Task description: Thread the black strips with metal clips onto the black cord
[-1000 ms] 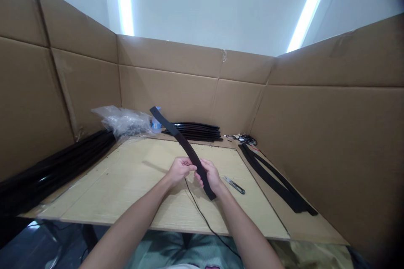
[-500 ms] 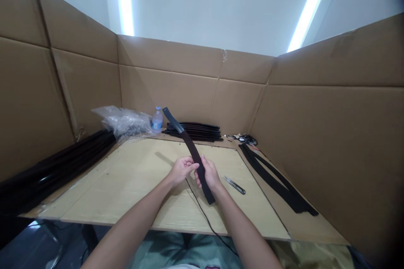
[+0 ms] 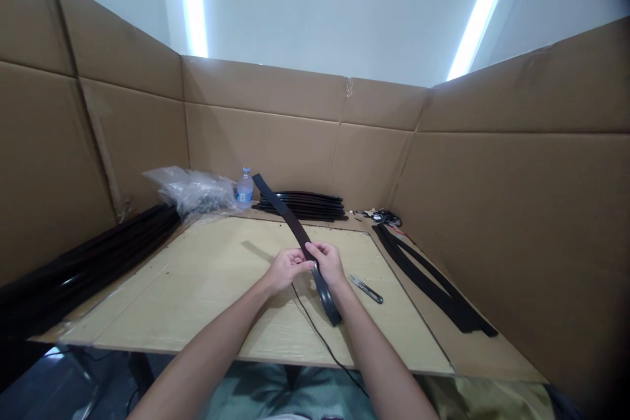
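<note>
A long, slightly curved black strip (image 3: 279,206) is held slanting above the table's middle, its far end pointing up and left. Its lower part shows a glossy face. My left hand (image 3: 288,268) pinches it at the left edge. On the other edge, my right hand (image 3: 327,264) grips it, thumb lying across the top. A thin black cord (image 3: 315,328) runs from beneath my left hand over the front edge of the table. Thread snips (image 3: 366,289) lie just right of my right hand.
Cardboard walls (image 3: 266,138) enclose the table (image 3: 197,295). A stack of black strips (image 3: 310,205), a water bottle (image 3: 245,188) and clear plastic bags (image 3: 197,190) sit at the back. Long black pieces (image 3: 88,262) lie left, flat black strips (image 3: 433,282) right, near tangled cords (image 3: 384,217).
The strip has been rotated about its length, so its lower end now shows a glossy face. My right thumb has moved onto the top of the strip.
</note>
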`<state>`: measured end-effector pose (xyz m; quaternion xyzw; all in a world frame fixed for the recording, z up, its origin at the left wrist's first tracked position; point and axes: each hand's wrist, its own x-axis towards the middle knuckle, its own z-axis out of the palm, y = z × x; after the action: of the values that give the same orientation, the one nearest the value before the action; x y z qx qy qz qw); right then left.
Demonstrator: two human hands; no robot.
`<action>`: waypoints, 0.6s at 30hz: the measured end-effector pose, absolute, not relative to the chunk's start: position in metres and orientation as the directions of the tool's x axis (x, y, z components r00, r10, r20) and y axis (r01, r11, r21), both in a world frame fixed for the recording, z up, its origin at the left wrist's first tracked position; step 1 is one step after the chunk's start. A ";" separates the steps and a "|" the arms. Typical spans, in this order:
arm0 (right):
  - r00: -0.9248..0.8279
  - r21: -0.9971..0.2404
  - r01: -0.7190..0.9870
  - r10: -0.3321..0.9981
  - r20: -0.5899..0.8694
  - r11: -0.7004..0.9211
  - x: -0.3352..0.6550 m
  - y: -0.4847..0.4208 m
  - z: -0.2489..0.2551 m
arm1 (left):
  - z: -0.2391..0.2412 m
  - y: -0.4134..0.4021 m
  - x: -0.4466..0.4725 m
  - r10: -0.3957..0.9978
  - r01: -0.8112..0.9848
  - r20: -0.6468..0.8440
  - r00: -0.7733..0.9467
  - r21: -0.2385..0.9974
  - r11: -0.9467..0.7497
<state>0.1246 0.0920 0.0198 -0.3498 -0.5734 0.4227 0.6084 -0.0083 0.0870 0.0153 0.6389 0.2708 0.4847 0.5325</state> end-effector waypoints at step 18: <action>-0.067 -0.918 -0.221 0.934 0.351 0.329 0.127 0.092 0.019 | 0.010 0.089 -0.008 0.838 -0.122 0.348 0.422 0.937 -0.327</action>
<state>0.1269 0.0916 0.0186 -0.3238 -0.5506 0.4800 0.6013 -0.0083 0.0887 0.0100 0.6679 0.2677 0.4664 0.5145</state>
